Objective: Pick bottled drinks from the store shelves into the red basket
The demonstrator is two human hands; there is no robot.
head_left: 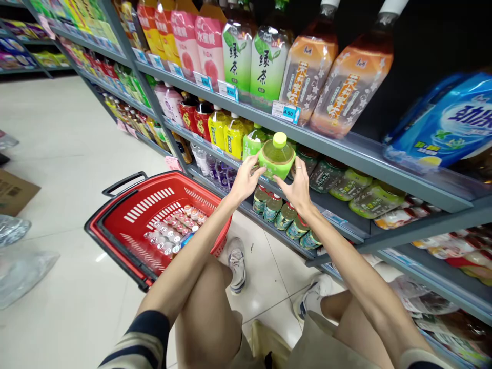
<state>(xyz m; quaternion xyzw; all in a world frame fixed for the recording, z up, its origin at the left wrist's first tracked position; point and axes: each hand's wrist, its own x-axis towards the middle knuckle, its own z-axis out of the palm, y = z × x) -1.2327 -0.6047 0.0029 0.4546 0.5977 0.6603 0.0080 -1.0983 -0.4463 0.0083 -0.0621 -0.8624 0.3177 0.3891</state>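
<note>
Both my hands hold a green-labelled drink bottle (277, 156) with a yellow-green cap, upright at the front of the middle shelf. My left hand (248, 177) grips its left side with the fingers curved round it. On the opposite side, my right hand (296, 185), a ring on one finger, closes against the bottle. A similar green bottle (253, 141) stands just left of it, beside yellow-labelled bottles (233, 136). Dark-labelled bottles (326, 174) sit to the right on the same shelf. The bottle's base is partly hidden by my hands.
A red shopping basket (130, 241) with a black handle stands on the floor at left, holding several small bottles. Large bottles (269, 61) line the shelf above, whose edge (246, 105) juts out overhead. Blue packs (446, 123) sit at right. A cardboard box (17, 192) and plastic wrap (26, 271) lie at far left.
</note>
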